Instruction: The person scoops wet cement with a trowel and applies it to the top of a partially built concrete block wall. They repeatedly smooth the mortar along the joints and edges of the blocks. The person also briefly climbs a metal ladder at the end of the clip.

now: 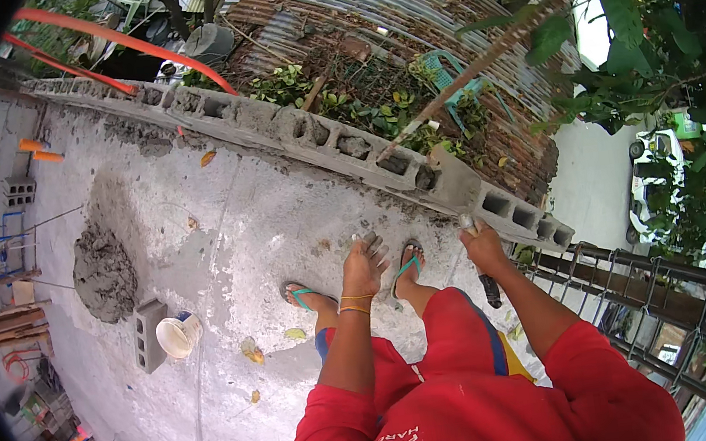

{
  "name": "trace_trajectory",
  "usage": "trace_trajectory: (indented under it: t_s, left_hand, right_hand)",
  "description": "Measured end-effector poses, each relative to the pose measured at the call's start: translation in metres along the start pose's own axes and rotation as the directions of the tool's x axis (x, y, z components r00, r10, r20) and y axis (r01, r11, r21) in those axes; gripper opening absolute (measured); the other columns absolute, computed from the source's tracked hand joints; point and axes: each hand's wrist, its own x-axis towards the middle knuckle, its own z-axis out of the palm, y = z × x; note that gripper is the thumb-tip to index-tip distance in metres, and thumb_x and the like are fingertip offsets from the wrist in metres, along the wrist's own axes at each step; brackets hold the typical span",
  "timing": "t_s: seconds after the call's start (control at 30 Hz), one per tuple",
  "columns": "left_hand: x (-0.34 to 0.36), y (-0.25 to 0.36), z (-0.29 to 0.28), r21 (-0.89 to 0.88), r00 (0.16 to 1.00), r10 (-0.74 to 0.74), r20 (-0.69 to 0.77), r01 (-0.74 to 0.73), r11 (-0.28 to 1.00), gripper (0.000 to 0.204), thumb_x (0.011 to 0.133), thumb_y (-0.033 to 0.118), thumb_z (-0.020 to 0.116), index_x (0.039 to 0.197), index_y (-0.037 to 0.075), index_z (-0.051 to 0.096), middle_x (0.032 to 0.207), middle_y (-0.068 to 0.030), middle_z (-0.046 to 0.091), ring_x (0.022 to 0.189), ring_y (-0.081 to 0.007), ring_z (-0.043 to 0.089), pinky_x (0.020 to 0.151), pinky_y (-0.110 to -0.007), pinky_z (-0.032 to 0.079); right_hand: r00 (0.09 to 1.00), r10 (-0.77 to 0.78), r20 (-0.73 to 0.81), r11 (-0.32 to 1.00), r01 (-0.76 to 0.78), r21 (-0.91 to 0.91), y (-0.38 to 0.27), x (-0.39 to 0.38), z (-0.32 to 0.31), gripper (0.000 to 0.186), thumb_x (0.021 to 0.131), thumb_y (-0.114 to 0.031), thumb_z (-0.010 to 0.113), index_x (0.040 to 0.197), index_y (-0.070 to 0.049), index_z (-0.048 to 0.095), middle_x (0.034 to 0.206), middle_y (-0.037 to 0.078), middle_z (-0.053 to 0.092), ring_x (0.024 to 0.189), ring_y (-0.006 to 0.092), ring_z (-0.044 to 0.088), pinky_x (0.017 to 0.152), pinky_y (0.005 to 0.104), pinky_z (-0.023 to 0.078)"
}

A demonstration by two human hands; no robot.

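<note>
My left hand (pixel 364 268) hangs over the concrete floor (pixel 232 315) between my sandalled feet. Its fingers are spread, grey with mortar, and hold nothing. Closed around a dark-handled hand tool (pixel 492 293), my right hand (pixel 483 244) is beside the low hollow-block wall (pixel 335 148). The tool's dark end points down below the fist and a pale grey end shows above it; its exact kind is unclear. At the right end of the wall's top course lies a hollow block (pixel 522 216), close to my right hand. Grey mortar fills some of the wall's cells.
A heap of wet mortar (pixel 104 273) is on the floor at left, near a loose hollow block (pixel 149 336) and a white bucket (pixel 180 335). Steel rebar cages (pixel 652 289) stand at right. Orange pipes (pixel 128 41) arch over the wall's far left. Beyond it are rusty roof sheets (pixel 397 3).
</note>
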Motion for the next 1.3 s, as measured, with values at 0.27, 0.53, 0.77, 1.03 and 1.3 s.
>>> trace_trajectory:
  t_s: [0.27,0.53,0.77,1.03,1.3]
  left_hand:
    - [-0.205,0.128,-0.178,-0.41,0.956,0.281,-0.082,-0.289,0.865,0.083,0.105,0.065,0.019,0.164,0.007,0.011,0.173,-0.0114,0.01,0.159,-0.0318,0.009,0.124,-0.058,0.002]
    - [-0.44,0.252,-0.324,-0.165,0.719,0.657,-0.227,-0.693,0.702,0.071,0.105,0.059,0.038,0.155,0.009,0.041,0.161,-0.0065,0.039,0.153,-0.026,0.026,0.12,-0.047,0.02]
    - [-0.492,0.306,-0.5,0.213,0.31,0.487,-0.816,-0.623,0.753,0.029,0.093,0.024,0.07,0.105,-0.003,0.07,0.086,-0.0021,0.064,0.08,-0.011,0.053,0.074,-0.027,0.045]
    - [-0.464,0.458,-0.642,0.276,0.114,0.446,-0.888,-0.642,0.715,0.017,0.084,0.011,0.075,0.084,-0.003,0.066,0.083,-0.0072,0.066,0.075,-0.0145,0.058,0.07,-0.03,0.048]
    - [-0.313,0.609,-0.785,0.589,0.539,0.636,-0.552,-0.288,0.755,0.064,0.089,0.021,0.068,0.142,-0.007,0.048,0.147,-0.0305,0.047,0.138,-0.0414,0.046,0.116,-0.047,0.037]
  right_hand:
    - [0.677,-0.565,0.471,0.715,0.687,-0.131,-0.202,-0.216,0.128,0.055,0.096,-0.04,0.065,0.122,0.008,0.063,0.1,0.032,0.07,0.097,0.0484,0.068,0.084,0.0475,0.054]
    - [0.38,-0.761,0.525,0.37,0.92,-0.128,-0.448,-0.272,0.381,0.053,0.094,-0.039,0.069,0.119,0.008,0.065,0.101,0.032,0.07,0.097,0.0469,0.069,0.083,0.0464,0.055]
    - [0.521,-0.618,0.589,0.529,0.83,-0.178,-0.578,-0.256,0.451,0.063,0.09,-0.039,0.074,0.127,0.011,0.061,0.107,0.031,0.07,0.104,0.0394,0.071,0.088,0.0426,0.054]
    - [0.465,-0.407,0.786,0.365,0.872,-0.327,-0.758,-0.22,0.709,0.078,0.089,-0.042,0.074,0.138,0.014,0.051,0.128,0.033,0.064,0.123,0.0399,0.063,0.101,0.0387,0.049]
    - [0.263,-0.341,0.903,0.254,0.95,-0.181,-0.9,-0.173,1.042,0.068,0.094,-0.035,0.071,0.135,0.015,0.051,0.113,0.025,0.07,0.104,0.0328,0.066,0.095,0.0384,0.051]
